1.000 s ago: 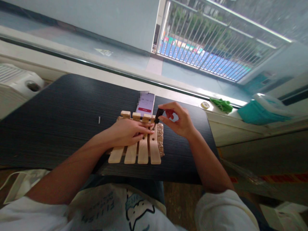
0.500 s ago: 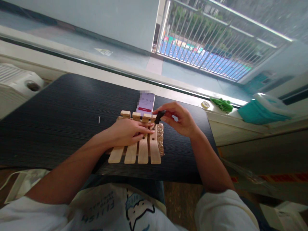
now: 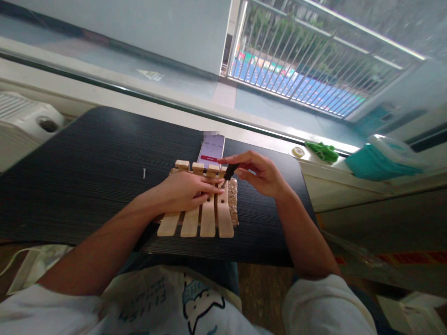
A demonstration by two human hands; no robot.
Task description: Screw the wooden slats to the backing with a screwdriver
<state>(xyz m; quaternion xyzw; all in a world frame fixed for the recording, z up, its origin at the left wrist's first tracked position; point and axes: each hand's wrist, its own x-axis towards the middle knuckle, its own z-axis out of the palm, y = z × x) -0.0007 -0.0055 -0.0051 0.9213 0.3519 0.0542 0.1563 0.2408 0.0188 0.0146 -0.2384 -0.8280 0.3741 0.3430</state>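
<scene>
While left hand [image 3: 185, 191] lies flat, fingers extended, on four-slat wooden rack [image 3: 207, 221], right hand [image 3: 263, 176] pinches one black screwdriver [image 3: 230, 170], one phone [image 3: 212, 150] behind

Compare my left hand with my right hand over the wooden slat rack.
The left hand lies flat, palm down, fingers stretched across the wooden slat rack; the right hand is raised above the rack's far right end. The left hand holds nothing and only presses on the slats; the right hand pinches a small black tool in its fingertips, tip down toward the rack. Both are bare, over the same rack.
</scene>
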